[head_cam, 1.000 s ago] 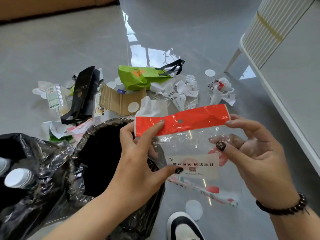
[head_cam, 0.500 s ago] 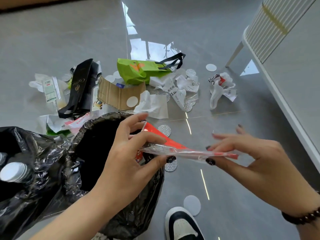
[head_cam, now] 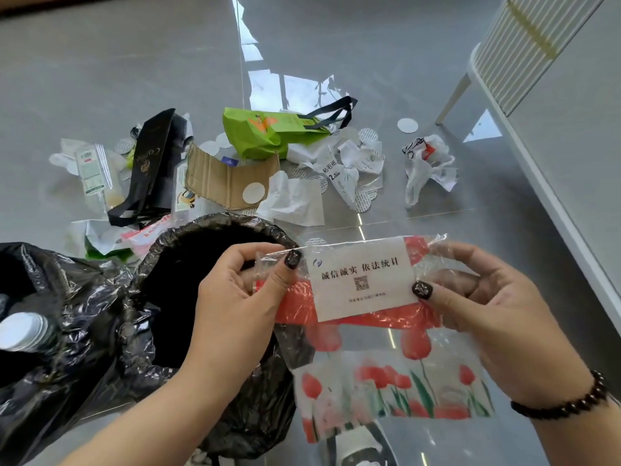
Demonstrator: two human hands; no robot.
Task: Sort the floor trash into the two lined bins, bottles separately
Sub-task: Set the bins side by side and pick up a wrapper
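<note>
At the far left, near nine o'clock, the bottle bin point(head_cam: 67, 297) shows a white-capped bottle point(head_cam: 23, 331) inside its black liner; just to its right sits the second lined bin point(head_cam: 208, 230), mouth open and dark. Beyond them at about eleven o'clock lie a clear packet with a green label point(head_cam: 90, 169), its print too small to read, a black gift bag point(head_cam: 151, 166) with gold script that looks like "Co…", and a strip of cardboard point(head_cam: 221, 179). The left hand point(head_cam: 242, 294) pinches the left edge of a clear plastic bag point(head_cam: 366, 297) between thumb and curled fingers, right over the second bin's rim. The bag looks feather-light, limp and crinkly, slippery film with no stiffness, so it should be held at the edges or simply crumpled; it is not fragile. Its white label point(head_cam: 363, 280) reads "诚信诚实 依法统计" above a QR code, with a finer line below that I cannot read; red tulips are printed lower down. At twelve o'clock a green bag point(head_cam: 262, 132) lies flat, and crumpled white wrapping point(head_cam: 342, 166) beside it shows "粘毛纸" and a "2". The right hand point(head_cam: 497, 314) pinches the bag's right edge, thumb in front, fingers behind.
</note>
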